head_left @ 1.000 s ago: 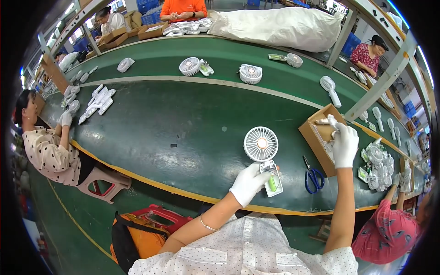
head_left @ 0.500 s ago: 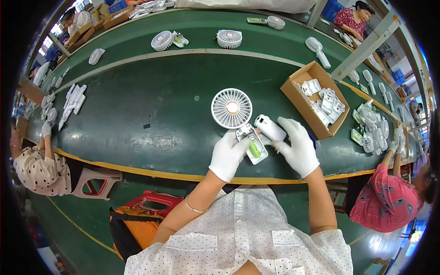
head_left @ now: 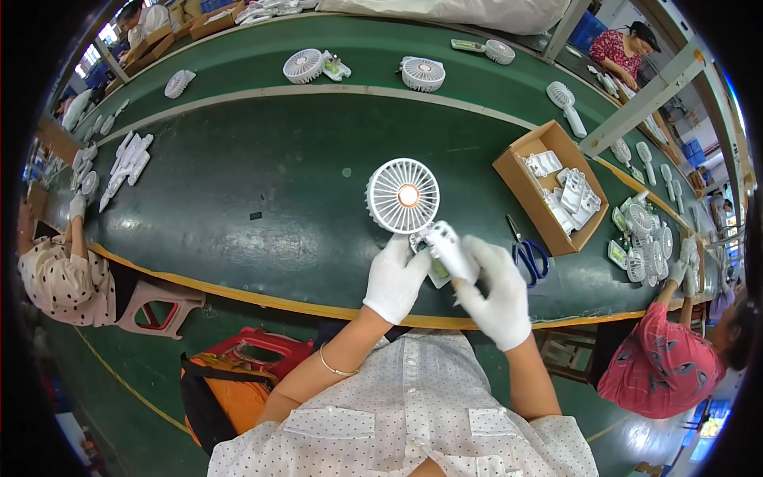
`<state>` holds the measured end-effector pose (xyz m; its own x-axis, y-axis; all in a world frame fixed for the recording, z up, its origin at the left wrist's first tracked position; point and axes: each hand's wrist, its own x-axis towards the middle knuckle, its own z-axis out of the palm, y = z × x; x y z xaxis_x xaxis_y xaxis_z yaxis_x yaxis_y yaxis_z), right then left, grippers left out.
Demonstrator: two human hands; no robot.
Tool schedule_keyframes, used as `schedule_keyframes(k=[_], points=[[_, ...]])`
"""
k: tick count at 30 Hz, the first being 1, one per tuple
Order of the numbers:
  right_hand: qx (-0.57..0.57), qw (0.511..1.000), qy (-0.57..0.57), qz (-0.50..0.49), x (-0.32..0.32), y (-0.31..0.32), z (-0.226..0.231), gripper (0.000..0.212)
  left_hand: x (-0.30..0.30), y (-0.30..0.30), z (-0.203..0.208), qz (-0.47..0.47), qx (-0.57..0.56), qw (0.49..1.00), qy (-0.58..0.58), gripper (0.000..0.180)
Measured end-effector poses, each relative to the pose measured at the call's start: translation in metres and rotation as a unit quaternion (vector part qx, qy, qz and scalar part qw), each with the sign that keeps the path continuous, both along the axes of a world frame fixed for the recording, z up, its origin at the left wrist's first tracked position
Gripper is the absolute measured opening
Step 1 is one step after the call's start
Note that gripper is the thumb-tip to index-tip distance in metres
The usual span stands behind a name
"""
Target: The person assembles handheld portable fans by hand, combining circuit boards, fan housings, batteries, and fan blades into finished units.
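A small white handheld fan (head_left: 403, 196) lies face up on the green bench. Gloved in white, my left hand (head_left: 395, 278) is closed round its open handle just below the round head. The handle's open back shows a bit of green battery (head_left: 439, 273) and some wiring; the rest is covered. My right hand (head_left: 501, 292), also gloved, holds a white handle cover (head_left: 455, 252) tilted over that open handle. Whether the cover touches the handle I cannot tell.
Blue-handled scissors (head_left: 531, 258) lie right of my right hand. Behind them stands a cardboard box (head_left: 524, 200) of white covers. Piled fans (head_left: 648, 238) sit at the right, white parts (head_left: 129, 165) at the left. More fans (head_left: 304, 66) rest on the far belt (head_left: 358, 56). Co-workers sit on both sides.
My right hand has moved left and brought the white cover over the open handle. The scissors it partly hid now show. My left hand stays on the fan's handle.
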<state>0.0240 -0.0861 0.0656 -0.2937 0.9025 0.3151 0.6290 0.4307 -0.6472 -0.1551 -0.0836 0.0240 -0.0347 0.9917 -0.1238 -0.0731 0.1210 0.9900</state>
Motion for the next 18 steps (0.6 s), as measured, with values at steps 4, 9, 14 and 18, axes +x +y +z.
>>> schedule_keyframes(k=[4, 9, 14, 18], points=[[0.014, 0.998, -0.054, -0.022, -0.019, -0.011, -0.004, 0.05, 0.001, -0.001, -0.011, 0.004, 0.046, 0.995, -0.085, 0.029], [0.006, 0.998, -0.048, -0.048, -0.024, -0.011, -0.01, 0.051, -0.003, -0.001, -0.006, -0.036, 0.028, 0.99, -0.132, 0.041], [0.057, 0.993, -0.087, -0.052, -0.034, -0.017, -0.011, 0.05, 0.0, -0.003, -0.005, -0.043, 0.052, 0.975, -0.21, 0.052], [0.046, 0.992, -0.096, -0.063, -0.037, -0.02, -0.011, 0.05, 0.002, -0.003, 0.006, -0.041, 0.03, 0.968, -0.247, 0.047]])
